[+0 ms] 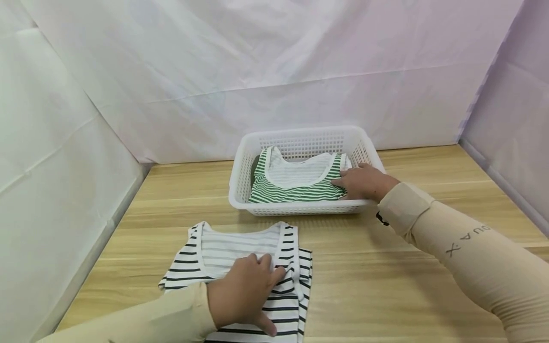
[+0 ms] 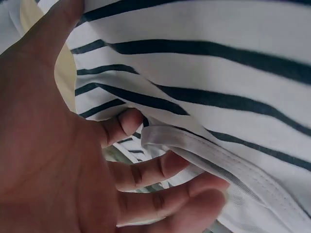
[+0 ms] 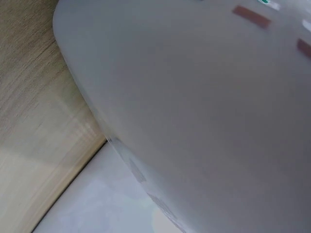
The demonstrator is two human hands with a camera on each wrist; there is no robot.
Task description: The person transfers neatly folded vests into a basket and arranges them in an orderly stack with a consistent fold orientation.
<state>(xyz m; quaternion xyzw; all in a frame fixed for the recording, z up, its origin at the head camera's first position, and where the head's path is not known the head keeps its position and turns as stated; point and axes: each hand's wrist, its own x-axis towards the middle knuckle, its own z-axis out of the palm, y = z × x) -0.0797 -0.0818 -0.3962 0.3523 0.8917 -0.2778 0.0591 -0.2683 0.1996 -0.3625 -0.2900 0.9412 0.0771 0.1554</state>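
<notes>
A black-and-white striped top (image 1: pixel 280 314) with a scooped neckline lies on the table in the head view. My left hand (image 1: pixel 246 293) rests on it, thumb apart from the fingers. The left wrist view shows these fingers (image 2: pixel 160 194) loosely bent against the white neckline trim (image 2: pixel 204 150), the thumb away from them. Farther off, a green-and-white striped top (image 1: pixel 296 193) lies folded inside a white plastic basket (image 1: pixel 309 206). My right hand (image 1: pixel 364 183) reaches over the basket's right side, fingers touching that top's right edge. Basket wall fills most of the right wrist view, hiding that hand.
The basket stands on a wood-grain table (image 1: pixel 411 286) near its back edge. White sheeting (image 1: pixel 257 81) hangs behind it, and more sheeting bounds the table at left and right.
</notes>
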